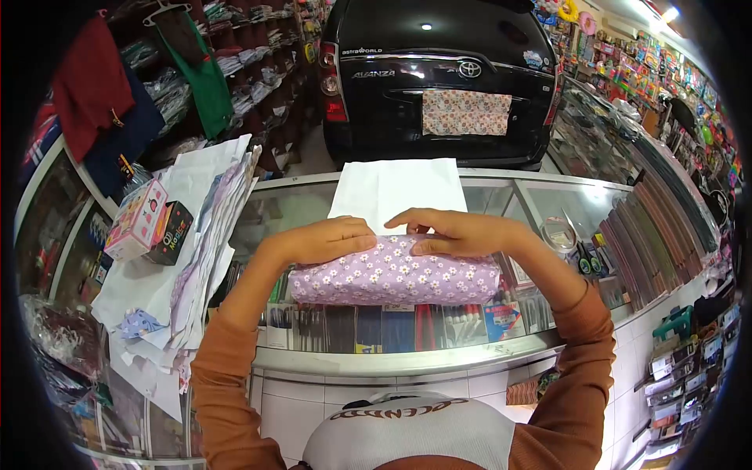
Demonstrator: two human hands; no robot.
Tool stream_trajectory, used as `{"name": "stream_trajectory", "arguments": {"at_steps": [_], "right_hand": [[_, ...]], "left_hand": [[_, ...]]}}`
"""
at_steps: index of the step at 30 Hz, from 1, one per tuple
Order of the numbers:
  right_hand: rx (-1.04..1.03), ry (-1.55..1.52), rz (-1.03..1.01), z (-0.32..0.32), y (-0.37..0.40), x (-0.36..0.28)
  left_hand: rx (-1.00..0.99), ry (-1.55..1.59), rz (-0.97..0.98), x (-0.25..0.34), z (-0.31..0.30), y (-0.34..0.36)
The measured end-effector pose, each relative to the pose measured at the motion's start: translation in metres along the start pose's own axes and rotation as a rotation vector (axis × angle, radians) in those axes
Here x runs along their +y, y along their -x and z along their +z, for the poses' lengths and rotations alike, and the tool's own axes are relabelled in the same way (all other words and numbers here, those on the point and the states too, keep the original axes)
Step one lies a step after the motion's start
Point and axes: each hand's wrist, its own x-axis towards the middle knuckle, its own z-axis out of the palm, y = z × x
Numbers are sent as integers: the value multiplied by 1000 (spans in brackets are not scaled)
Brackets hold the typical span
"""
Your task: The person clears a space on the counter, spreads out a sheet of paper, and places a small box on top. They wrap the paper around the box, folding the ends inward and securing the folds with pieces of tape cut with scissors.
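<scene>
A box wrapped in purple paper with small white flowers (392,278) lies on the glass counter (501,196). My left hand (333,239) presses down on its upper left edge, fingers together. My right hand (458,231) lies flat on its upper right edge, fingertips meeting the left hand's near the middle. A white sheet of paper (399,188) sticks out from under the box toward the far side of the counter.
A pile of papers (196,235) with a pink box (137,219) and a black box (170,233) sits at the left. A tape roll (558,233) lies at the right. A black car (442,78) stands behind the counter. Shelves of goods line both sides.
</scene>
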Motion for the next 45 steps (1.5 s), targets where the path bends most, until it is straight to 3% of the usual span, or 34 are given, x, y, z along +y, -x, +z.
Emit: {"name": "stream_trajectory", "arguments": {"at_steps": [6, 9, 13, 16, 19, 21, 25, 33, 34, 36, 41, 44, 45], "right_hand": [[-58, 149, 123, 11, 11, -23], [-45, 198, 60, 13, 8, -15], [-37, 224, 33, 12, 8, -11], [-75, 168, 109, 7, 6, -10], [-213, 29, 327, -8, -3, -16], [-243, -9, 332, -18, -11, -1], [-307, -182, 413, -33, -25, 22], [-342, -269, 542, -45, -33, 40], [-351, -289, 558, -45, -33, 42], [-346, -287, 485, -44, -34, 57], [-210, 22, 202, -49, -32, 27], [-205, 121, -8, -39, -35, 21], [-186, 177, 67, -34, -36, 10]], "left_hand": [[59, 219, -147, 16, 0, 0], [67, 68, -173, 23, -7, 5], [191, -233, 28, 49, -2, 19], [129, -286, -81, 61, 1, 12], [1, -178, -90, 46, -15, 0], [-89, -105, -70, 28, -26, -12], [-327, 344, -338, 3, -40, -38], [-383, 532, -510, -13, -42, -49], [-386, 475, -431, -23, -41, -53], [-387, 363, -269, -46, -38, -60], [-378, 426, -343, -52, -35, -58], [-287, 451, -106, -64, -26, -60], [-294, 413, -75, -63, -27, -60]]}}
